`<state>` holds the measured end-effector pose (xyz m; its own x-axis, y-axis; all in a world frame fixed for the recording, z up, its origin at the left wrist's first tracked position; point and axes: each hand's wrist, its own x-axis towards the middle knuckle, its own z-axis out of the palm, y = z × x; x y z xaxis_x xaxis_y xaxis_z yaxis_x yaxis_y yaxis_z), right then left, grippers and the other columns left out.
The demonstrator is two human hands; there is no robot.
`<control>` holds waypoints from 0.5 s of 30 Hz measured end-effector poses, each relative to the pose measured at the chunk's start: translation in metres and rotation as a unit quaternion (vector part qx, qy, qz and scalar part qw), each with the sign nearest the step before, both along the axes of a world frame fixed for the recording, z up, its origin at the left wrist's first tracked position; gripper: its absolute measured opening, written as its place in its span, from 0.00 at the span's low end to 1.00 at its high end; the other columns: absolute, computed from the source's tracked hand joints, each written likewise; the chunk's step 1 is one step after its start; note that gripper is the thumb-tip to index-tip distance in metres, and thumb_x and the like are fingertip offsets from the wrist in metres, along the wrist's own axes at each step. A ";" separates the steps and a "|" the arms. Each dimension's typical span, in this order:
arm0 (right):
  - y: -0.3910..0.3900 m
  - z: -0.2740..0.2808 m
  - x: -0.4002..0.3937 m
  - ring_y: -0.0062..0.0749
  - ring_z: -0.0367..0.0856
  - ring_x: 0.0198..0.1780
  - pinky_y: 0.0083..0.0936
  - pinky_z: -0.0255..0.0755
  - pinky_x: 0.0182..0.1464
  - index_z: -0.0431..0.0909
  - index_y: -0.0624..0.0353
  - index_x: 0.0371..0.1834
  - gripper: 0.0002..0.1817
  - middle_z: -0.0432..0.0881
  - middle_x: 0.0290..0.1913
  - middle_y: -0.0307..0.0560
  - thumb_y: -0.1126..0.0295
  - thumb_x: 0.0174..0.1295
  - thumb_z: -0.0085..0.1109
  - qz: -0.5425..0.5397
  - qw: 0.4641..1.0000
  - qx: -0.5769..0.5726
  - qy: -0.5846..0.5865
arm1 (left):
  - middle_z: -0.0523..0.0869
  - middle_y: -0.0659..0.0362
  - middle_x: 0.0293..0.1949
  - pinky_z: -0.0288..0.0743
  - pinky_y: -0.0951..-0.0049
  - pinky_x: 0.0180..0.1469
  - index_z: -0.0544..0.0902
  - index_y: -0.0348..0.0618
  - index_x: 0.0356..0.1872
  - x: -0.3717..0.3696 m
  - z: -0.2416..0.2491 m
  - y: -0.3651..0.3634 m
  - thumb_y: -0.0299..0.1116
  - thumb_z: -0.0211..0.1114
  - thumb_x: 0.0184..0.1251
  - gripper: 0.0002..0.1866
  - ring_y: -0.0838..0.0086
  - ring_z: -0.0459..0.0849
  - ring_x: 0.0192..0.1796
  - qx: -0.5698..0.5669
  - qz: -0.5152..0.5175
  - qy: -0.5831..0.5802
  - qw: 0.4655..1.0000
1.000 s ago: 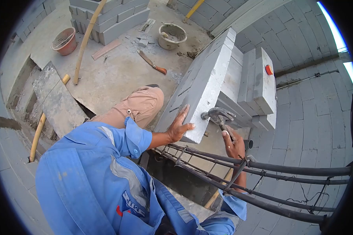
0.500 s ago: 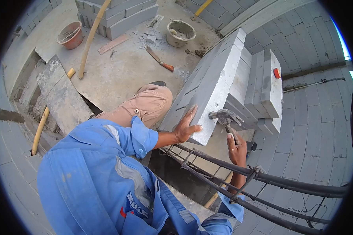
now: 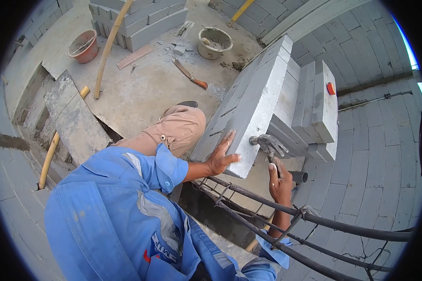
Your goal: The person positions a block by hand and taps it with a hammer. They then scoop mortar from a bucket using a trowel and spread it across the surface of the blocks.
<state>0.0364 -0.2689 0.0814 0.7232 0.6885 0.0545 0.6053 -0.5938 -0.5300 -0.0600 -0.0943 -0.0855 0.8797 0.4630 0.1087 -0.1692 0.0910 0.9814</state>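
Observation:
My left hand [image 3: 222, 157] lies spread against the near end of a grey wall block [image 3: 262, 112], its thumb over the edge onto the pale narrow face. My right hand [image 3: 280, 185] is closed around the handle of a claw hammer [image 3: 270, 143]. The hammer's striking face meets that pale face close to my left thumb, and its claw points right. Small pits mark the block's face near the hammer. To the right of it, more blocks [image 3: 322, 103] are stacked, with a small red object [image 3: 331, 88] on one.
A rebar cage [image 3: 267, 202] crosses beside my right forearm, above a dark trench [image 3: 206, 206]. A machete [image 3: 190, 75], a mortar bucket [image 3: 214, 54] and a red bucket [image 3: 83, 57] are on the floor ahead. Bamboo poles [image 3: 109, 47] stand at the left.
The hammer head has tilted slightly, its claw now lower, and my right hand has dropped a little. My left hand stays on the block. The whole view has shifted slightly.

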 end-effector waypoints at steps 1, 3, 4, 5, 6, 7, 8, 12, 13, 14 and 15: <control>-0.003 -0.004 -0.003 0.46 0.86 0.51 0.36 0.75 0.54 0.80 0.68 0.56 0.21 0.86 0.49 0.62 0.60 0.73 0.56 -0.005 1.000 0.000 0.000 | 0.50 0.28 0.76 0.39 0.61 0.79 0.51 0.22 0.75 -0.002 -0.001 -0.002 0.55 0.61 0.54 0.55 0.44 0.47 0.80 0.000 -0.005 0.000 1.000; 0.001 -0.007 0.002 0.44 0.86 0.51 0.35 0.75 0.55 0.81 0.65 0.56 0.19 0.86 0.49 0.62 0.61 0.72 0.57 0.004 0.999 0.033 -0.014 | 0.50 0.28 0.76 0.39 0.61 0.79 0.50 0.22 0.75 0.002 -0.002 0.000 0.55 0.61 0.55 0.55 0.44 0.47 0.80 -0.005 -0.001 -0.005 1.000; -0.001 -0.005 0.003 0.45 0.86 0.52 0.35 0.75 0.55 0.80 0.67 0.56 0.20 0.85 0.51 0.63 0.61 0.71 0.58 -0.014 0.999 0.029 0.023 | 0.50 0.28 0.76 0.39 0.61 0.79 0.50 0.22 0.75 0.001 -0.003 -0.003 0.55 0.61 0.55 0.55 0.44 0.47 0.80 -0.005 -0.003 -0.006 1.000; -0.001 -0.006 0.004 0.45 0.86 0.52 0.35 0.75 0.55 0.80 0.67 0.56 0.20 0.85 0.51 0.63 0.61 0.71 0.58 -0.015 0.999 0.031 0.022 | 0.49 0.28 0.76 0.38 0.61 0.79 0.50 0.22 0.75 0.000 -0.003 -0.003 0.55 0.61 0.54 0.56 0.45 0.47 0.80 -0.008 -0.005 -0.004 1.000; 0.000 -0.006 0.008 0.41 0.85 0.50 0.34 0.75 0.54 0.80 0.67 0.56 0.20 0.86 0.48 0.60 0.61 0.72 0.58 -0.005 0.999 0.049 -0.001 | 0.49 0.28 0.76 0.38 0.61 0.79 0.50 0.22 0.75 0.001 -0.002 0.000 0.55 0.61 0.54 0.56 0.45 0.46 0.80 -0.009 -0.006 -0.003 1.000; 0.001 -0.006 0.011 0.38 0.85 0.47 0.33 0.75 0.52 0.80 0.68 0.56 0.21 0.87 0.46 0.57 0.60 0.72 0.58 0.006 0.998 0.066 -0.023 | 0.49 0.28 0.76 0.38 0.61 0.79 0.50 0.22 0.75 0.002 -0.003 0.001 0.55 0.61 0.54 0.56 0.45 0.46 0.80 -0.007 -0.006 -0.004 1.000; 0.003 -0.003 0.014 0.38 0.85 0.47 0.33 0.75 0.52 0.80 0.68 0.56 0.21 0.87 0.46 0.57 0.60 0.72 0.58 0.007 0.998 0.066 -0.024 | 0.49 0.29 0.76 0.38 0.61 0.79 0.50 0.22 0.75 0.002 -0.004 0.002 0.55 0.61 0.54 0.56 0.45 0.46 0.80 -0.006 -0.012 -0.007 1.000; 0.025 0.025 0.035 0.21 0.75 0.35 0.20 0.71 0.40 0.79 0.68 0.58 0.21 0.81 0.35 0.42 0.60 0.74 0.57 -0.049 0.983 0.176 -0.015 | 0.48 0.30 0.77 0.37 0.61 0.80 0.48 0.21 0.75 0.004 -0.003 0.007 0.55 0.63 0.53 0.58 0.46 0.45 0.81 0.003 -0.029 -0.010 1.000; 0.033 0.032 0.042 0.17 0.70 0.33 0.16 0.68 0.36 0.79 0.68 0.58 0.21 0.78 0.32 0.38 0.60 0.74 0.56 -0.066 0.974 0.215 -0.033 | 0.48 0.30 0.77 0.37 0.61 0.80 0.48 0.21 0.75 0.004 -0.003 0.009 0.55 0.63 0.53 0.58 0.46 0.45 0.81 0.004 -0.025 -0.012 1.000; 0.040 0.033 0.053 0.17 0.70 0.33 0.16 0.68 0.36 0.79 0.68 0.58 0.21 0.78 0.32 0.38 0.60 0.74 0.56 -0.061 0.974 0.216 -0.034 | 0.48 0.30 0.77 0.37 0.61 0.80 0.48 0.21 0.75 0.004 -0.003 0.010 0.55 0.63 0.52 0.58 0.47 0.44 0.81 0.006 -0.033 -0.015 0.999; 0.048 0.032 0.064 0.15 0.69 0.32 0.15 0.66 0.34 0.79 0.67 0.58 0.21 0.77 0.32 0.37 0.60 0.75 0.56 -0.057 0.960 0.266 -0.070 | 0.47 0.31 0.77 0.36 0.61 0.80 0.47 0.21 0.75 0.005 -0.003 0.012 0.54 0.63 0.52 0.59 0.47 0.44 0.81 0.008 -0.041 -0.018 0.999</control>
<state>0.1009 -0.2205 0.1136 0.7516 0.4536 0.4788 0.6403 -0.3274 -0.6949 -0.0549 -0.0827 -0.0880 0.9103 0.3871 0.1468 -0.1962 0.0913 0.9763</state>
